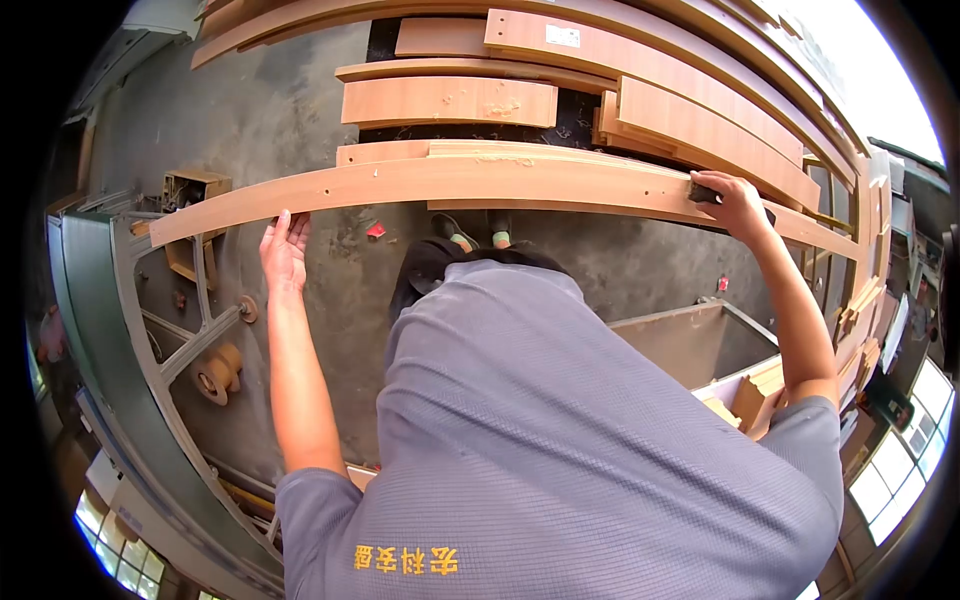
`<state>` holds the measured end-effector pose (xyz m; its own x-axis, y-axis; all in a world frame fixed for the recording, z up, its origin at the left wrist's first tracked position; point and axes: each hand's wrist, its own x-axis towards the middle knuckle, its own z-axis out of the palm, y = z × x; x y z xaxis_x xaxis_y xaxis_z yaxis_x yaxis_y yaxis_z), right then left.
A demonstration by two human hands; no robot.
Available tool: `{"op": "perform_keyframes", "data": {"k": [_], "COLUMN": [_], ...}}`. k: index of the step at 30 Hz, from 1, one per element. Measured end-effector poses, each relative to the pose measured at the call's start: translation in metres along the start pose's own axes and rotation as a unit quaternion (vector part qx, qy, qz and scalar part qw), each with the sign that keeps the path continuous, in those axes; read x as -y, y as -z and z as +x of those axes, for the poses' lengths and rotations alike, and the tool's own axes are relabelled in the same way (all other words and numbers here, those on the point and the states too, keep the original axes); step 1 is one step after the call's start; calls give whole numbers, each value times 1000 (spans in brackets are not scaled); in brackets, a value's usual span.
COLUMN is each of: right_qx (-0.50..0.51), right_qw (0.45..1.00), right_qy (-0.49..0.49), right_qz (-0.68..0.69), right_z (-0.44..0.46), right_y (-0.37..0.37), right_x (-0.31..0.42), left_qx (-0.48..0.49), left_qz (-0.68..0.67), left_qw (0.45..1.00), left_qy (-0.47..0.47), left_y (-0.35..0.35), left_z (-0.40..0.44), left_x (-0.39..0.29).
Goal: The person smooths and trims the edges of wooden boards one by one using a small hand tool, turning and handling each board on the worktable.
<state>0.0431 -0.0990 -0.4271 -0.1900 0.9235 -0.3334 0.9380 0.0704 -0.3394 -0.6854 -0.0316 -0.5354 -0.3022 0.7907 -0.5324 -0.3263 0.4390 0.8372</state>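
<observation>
A long, light wooden board [440, 185] with small holes spans the view in front of my body. Under its left part, my left hand [285, 255] is palm up, its fingers reaching behind the lower edge and supporting it. My right hand [735, 207] is closed around a dark, block-like tool [704, 193] at the board's right part; the hand covers most of the tool, so its kind is unclear. Curled shavings [515, 159] lie along the far edge of the board. Other boards [385, 152] lie just behind it.
More wooden boards [450, 100] are stacked ahead, one bearing a white label [562, 36]. A green-topped metal-framed bench [110, 380] stands at left, near a wooden spool [217, 373]. A grey-walled bin [700, 345] is at lower right. Red scraps [376, 230] dot the floor.
</observation>
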Motion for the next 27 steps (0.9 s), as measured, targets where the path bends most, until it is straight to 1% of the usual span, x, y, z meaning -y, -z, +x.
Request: {"op": "perform_keyframes", "data": {"k": [1,5,7,8,10,12,14,15,16,18,19,20,21,22,24,25,27], "right_qx": [2,34,43,41,53,55,53,43,36,46,58,69,95,98,101,70,73], "right_qw": [1000,998,997,997,997,997,996,996,995,995,995,994,994,993,992,991,989], "right_qy": [21,27,53,48,49,51,59,72,91,84,82,75,58,63,68,107,122], "right_qz": [-10,-36,-42,-34,-38,-36,-29,-30,-27,-7,-23,-37,-21,-24,-32,-30,-49], "right_z": [9,51,70,78,94,110,124,130,146,158,175,180,189,202,217,231,248], "right_y": [-2,-13,-20,-24,-27,-36,-42,-44,-53,-56,-61,-63,-62,-66,-71,-82,-86], "right_x": [22,103,137,159,196,228,252,264,298,326,364,381,398,430,457,481,515], "left_qx": [6,26,68,65,118,121,69,71,62,54,71,94,115,138,150,155,170], "left_qz": [-1,-6,-12,-17,-25,-55,-130,-160,-172,-202,-202,-199,-182,-169,-167,-164,-153], "left_qw": [1000,1000,997,998,992,991,989,984,981,976,976,975,976,976,974,974,973], "left_qy": [7,13,18,20,38,33,-18,-36,-58,-56,-44,-29,-13,7,20,24,29], "left_y": [0,9,12,15,25,54,95,111,141,158,181,182,182,196,188,197,191], "left_z": [-1,6,7,9,12,33,62,76,94,105,116,118,121,132,129,134,132], "left_x": [-1,-1,-2,-2,-12,-26,-38,-45,-60,-70,-84,-86,-84,-87,-86,-94,-96]}}
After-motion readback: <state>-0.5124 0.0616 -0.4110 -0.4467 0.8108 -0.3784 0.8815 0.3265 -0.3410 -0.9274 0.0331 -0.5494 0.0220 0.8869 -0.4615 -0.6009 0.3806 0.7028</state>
